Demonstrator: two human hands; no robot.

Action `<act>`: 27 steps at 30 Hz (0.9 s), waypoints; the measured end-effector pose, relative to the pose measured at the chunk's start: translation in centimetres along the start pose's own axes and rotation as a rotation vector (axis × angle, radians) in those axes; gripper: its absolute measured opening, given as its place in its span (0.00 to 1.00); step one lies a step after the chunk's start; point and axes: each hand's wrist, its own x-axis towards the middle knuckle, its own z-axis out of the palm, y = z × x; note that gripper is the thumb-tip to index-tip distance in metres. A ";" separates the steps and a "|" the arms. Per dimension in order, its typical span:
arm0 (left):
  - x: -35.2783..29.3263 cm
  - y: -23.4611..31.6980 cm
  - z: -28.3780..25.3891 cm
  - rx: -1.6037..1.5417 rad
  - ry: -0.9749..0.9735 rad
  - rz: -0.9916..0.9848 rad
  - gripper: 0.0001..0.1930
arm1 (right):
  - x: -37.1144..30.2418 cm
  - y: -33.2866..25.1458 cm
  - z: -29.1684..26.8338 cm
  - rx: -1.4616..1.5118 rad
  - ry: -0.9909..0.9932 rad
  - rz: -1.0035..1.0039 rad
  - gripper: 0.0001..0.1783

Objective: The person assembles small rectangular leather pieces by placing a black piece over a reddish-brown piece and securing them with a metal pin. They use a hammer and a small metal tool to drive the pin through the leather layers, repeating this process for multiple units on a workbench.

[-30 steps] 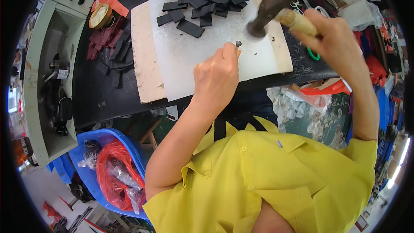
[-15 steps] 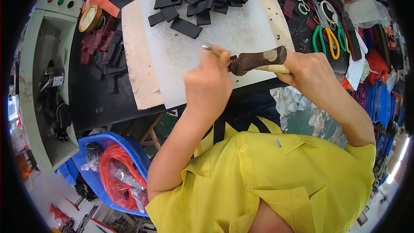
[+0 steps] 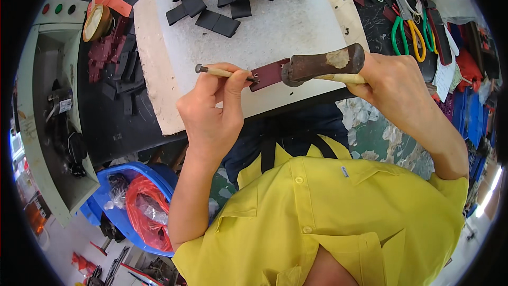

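My left hand [image 3: 211, 108] is closed around a slim hole punch [image 3: 214, 70] with a round metal head; the tool is tilted nearly flat, its other end by a maroon strip [image 3: 270, 74]. Small holes show at the strip's left end, and it lies on a white cutting board [image 3: 174, 58]. My right hand [image 3: 389, 82] grips a hammer [image 3: 320, 66] with a worn dark brown head and pale handle. The hammer head overlaps the strip's right end in view; I cannot tell whether they touch. Black folded strips [image 3: 218, 23] are heaped farther back on the board.
Maroon pieces [image 3: 103, 55] and black pieces [image 3: 127, 69] lie left of the board, beside a bowl-like container [image 3: 98, 23]. Scissors [image 3: 415, 42] and other tools lie at the right. A grey metal cabinet [image 3: 39, 116] stands left, with a blue tub [image 3: 114, 217] below the table edge.
My left hand has moved left and turned, laying the punch over sideways. The maroon strip now shows between my hands. The hammer sits slightly farther right, and the whole view has shifted.
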 end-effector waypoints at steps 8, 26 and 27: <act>-0.2 0.4 -0.1 0.185 -0.045 0.077 0.05 | -0.1 0.0 0.2 -0.006 0.016 -0.004 0.20; -0.8 1.4 1.0 0.575 -0.004 0.366 0.07 | 0.9 -0.1 -2.0 0.153 0.119 0.073 0.14; -0.9 1.4 1.0 0.591 -0.011 0.352 0.07 | 1.5 -0.5 -3.1 0.231 0.138 0.128 0.15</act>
